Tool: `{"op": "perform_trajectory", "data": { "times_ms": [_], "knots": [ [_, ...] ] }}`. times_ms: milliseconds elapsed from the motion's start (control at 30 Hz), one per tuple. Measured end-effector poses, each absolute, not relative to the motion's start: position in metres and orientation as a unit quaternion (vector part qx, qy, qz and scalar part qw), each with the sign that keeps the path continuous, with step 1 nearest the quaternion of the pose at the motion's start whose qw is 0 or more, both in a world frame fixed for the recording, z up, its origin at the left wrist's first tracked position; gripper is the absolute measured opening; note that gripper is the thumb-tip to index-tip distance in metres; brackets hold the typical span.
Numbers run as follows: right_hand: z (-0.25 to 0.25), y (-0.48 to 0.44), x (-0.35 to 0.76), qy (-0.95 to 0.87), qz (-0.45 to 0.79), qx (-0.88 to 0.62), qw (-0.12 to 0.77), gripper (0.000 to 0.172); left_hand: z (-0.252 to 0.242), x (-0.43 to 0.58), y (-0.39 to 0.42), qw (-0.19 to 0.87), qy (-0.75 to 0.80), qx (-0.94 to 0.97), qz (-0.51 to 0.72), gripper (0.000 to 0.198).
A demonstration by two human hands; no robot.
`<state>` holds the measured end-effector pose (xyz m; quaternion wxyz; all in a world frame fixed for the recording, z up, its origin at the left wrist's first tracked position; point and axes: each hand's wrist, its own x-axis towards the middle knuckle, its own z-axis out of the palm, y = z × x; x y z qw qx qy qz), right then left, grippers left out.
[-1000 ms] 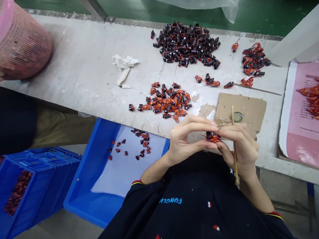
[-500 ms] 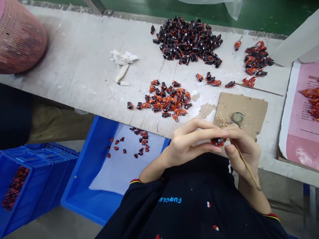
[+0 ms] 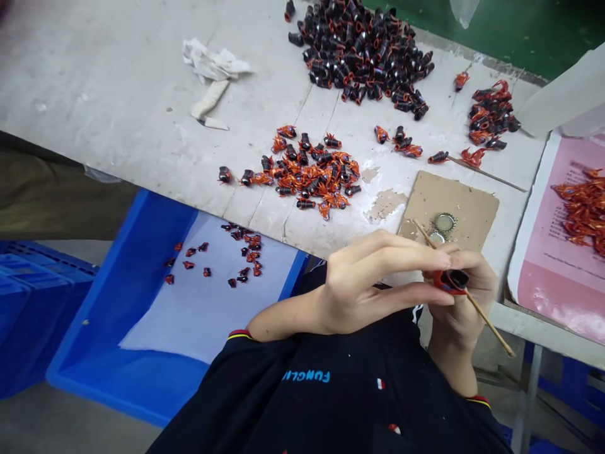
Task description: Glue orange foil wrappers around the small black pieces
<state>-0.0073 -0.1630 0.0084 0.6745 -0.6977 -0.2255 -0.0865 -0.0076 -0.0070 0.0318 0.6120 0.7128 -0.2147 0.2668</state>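
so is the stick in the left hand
No, the thin stick runs through the right hand, while the left hand pinches a small black-and-orange piece.

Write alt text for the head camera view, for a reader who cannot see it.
At the edge of a grey table, the left hand pinches a small black-and-orange piece and the right hand holds a wooden stick. Heaps of like pieces lie on the table; a blue bin below holds a few.

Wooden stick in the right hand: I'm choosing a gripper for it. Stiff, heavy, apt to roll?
Probably stiff: the wooden stick runs straight where it juts past the right hand. Likely very light, being so thin. Seemingly round, so it may roll on the table.
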Motion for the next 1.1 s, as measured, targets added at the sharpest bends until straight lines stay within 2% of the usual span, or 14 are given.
{"op": "perform_trajectory", "data": {
  "times_ms": [133, 300, 567, 700, 933, 1100],
  "knots": [
    [0.007, -0.158, -0.012, -0.199, -0.107, -0.725, 0.651, 0.011, 0.029, -0.013, -0.015, 0.574, -0.21, 0.729, 0.309, 0.027],
    [0.004, -0.154, -0.012, -0.188, -0.128, -0.72, 0.656, 0.014, 0.03, -0.014, -0.015, 0.59, -0.207, 0.723, 0.293, 0.021],
    [0.004, -0.154, -0.016, -0.144, -0.106, -0.678, 0.713, 0.007, 0.026, -0.009, -0.019, 0.616, -0.212, 0.694, 0.306, 0.016],
    [0.001, -0.153, -0.018, -0.114, -0.092, -0.631, 0.762, 0.006, 0.023, -0.004, -0.015, 0.629, -0.252, 0.673, 0.296, 0.021],
    [0.004, -0.149, -0.018, -0.113, -0.078, -0.617, 0.775, 0.006, 0.024, -0.003, -0.013, 0.693, -0.228, 0.638, 0.246, 0.038],
    [0.005, -0.149, -0.018, -0.127, -0.061, -0.634, 0.76, 0.008, 0.025, -0.006, -0.014, 0.701, -0.189, 0.647, 0.233, 0.035]
  ]
}}
